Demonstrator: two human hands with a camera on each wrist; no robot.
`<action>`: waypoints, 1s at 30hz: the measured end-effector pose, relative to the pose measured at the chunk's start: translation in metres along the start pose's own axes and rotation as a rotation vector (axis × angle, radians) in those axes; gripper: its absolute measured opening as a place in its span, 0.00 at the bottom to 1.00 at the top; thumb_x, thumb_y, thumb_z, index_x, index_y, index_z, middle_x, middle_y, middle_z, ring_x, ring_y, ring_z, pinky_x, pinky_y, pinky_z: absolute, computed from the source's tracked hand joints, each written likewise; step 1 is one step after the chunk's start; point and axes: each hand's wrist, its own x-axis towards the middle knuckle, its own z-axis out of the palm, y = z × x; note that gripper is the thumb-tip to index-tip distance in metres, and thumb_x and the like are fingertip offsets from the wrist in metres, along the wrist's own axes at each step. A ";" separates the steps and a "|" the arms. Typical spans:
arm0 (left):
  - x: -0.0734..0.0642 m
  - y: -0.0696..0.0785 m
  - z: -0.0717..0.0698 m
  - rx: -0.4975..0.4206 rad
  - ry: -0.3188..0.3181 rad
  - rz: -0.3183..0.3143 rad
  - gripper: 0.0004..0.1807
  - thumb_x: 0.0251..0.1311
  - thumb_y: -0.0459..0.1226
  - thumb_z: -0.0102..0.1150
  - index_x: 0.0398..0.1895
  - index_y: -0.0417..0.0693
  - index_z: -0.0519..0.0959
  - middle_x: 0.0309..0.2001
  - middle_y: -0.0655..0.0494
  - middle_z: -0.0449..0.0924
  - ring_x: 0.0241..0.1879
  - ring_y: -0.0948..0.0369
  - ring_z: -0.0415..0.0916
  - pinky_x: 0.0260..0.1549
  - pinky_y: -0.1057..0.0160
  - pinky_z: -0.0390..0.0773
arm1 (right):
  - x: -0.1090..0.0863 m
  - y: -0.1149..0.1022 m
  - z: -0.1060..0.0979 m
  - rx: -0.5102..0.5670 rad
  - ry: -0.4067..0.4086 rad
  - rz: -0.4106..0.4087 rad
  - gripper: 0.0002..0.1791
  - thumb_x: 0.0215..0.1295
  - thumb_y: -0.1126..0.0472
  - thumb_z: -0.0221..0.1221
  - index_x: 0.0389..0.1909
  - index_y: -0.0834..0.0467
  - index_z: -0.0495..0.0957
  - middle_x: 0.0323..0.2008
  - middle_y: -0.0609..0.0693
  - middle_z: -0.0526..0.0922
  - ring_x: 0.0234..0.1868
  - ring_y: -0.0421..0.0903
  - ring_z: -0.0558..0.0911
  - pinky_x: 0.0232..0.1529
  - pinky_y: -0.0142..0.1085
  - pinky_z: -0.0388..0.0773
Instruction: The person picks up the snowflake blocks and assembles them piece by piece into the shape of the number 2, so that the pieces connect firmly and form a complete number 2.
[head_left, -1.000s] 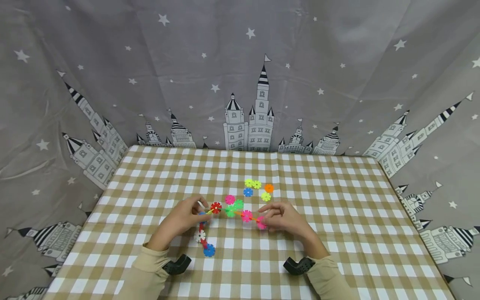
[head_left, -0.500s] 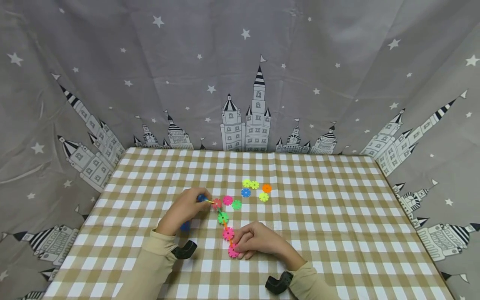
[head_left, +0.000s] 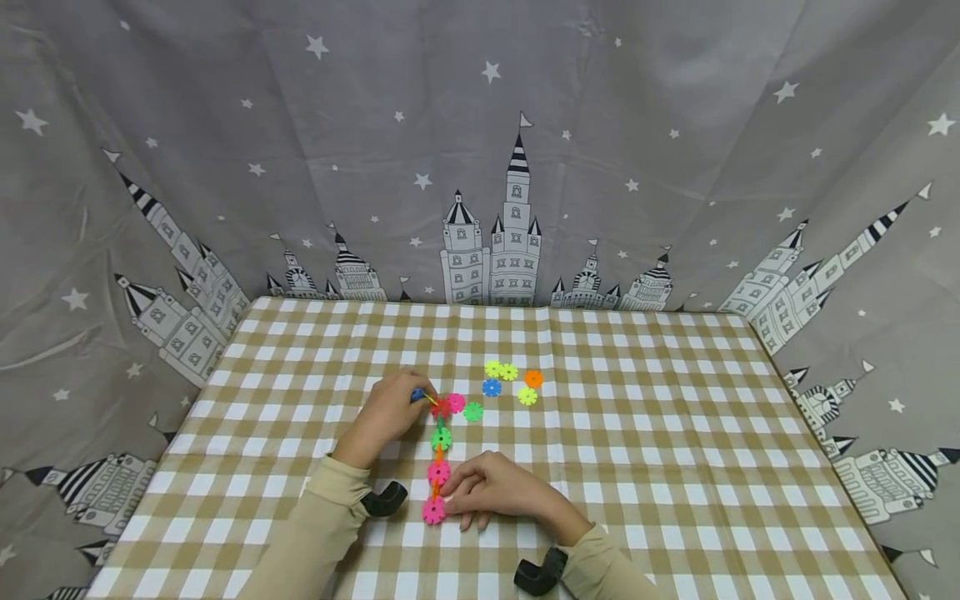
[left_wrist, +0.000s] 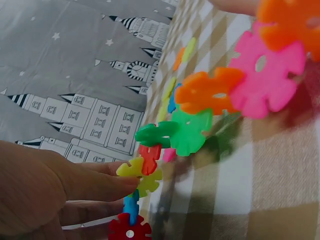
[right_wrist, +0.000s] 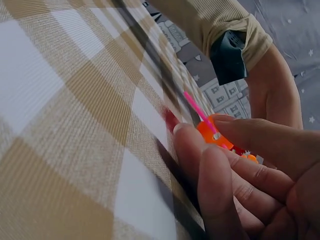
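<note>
Chain [head_left: 437, 439] now slants less, left hand [head_left: 390, 410] pinching it, grip of right hand [head_left: 497, 484] unclear.

The left hand [head_left: 386, 408] and right hand [head_left: 498, 487] are bare, with short nails showing on the right. The left sleeve [head_left: 307, 533] and right sleeve [head_left: 600, 567] are long, plain beige; from the right wrist view, the left one looks finely ribbed, its cuff [right_wrist: 256, 37] creased and bunched. A black, bent, blocky left bracket [head_left: 384, 500] and matching right bracket [head_left: 540, 573] sit at the wrists.
</note>
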 end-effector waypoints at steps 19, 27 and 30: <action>-0.021 -0.001 0.003 -0.103 0.187 0.032 0.11 0.61 0.29 0.67 0.47 0.40 0.84 0.53 0.40 0.82 0.56 0.42 0.78 0.54 0.41 0.77 | 0.003 0.003 -0.021 -0.015 -0.009 -0.010 0.11 0.72 0.60 0.64 0.50 0.60 0.86 0.32 0.55 0.90 0.25 0.39 0.86 0.24 0.30 0.83; -0.061 -0.001 0.001 -0.441 0.029 0.009 0.06 0.68 0.34 0.65 0.40 0.40 0.80 0.33 0.50 0.83 0.30 0.60 0.80 0.31 0.63 0.83 | 0.009 0.001 -0.051 -0.156 0.342 -0.097 0.15 0.70 0.62 0.65 0.53 0.64 0.83 0.32 0.56 0.87 0.22 0.41 0.84 0.24 0.36 0.85; -0.075 -0.003 0.002 -0.605 -0.216 -0.053 0.10 0.69 0.38 0.65 0.41 0.39 0.79 0.30 0.47 0.85 0.25 0.59 0.82 0.25 0.62 0.83 | 0.017 0.001 -0.055 -0.208 0.451 -0.102 0.17 0.67 0.63 0.68 0.54 0.65 0.82 0.31 0.54 0.85 0.20 0.40 0.83 0.23 0.36 0.84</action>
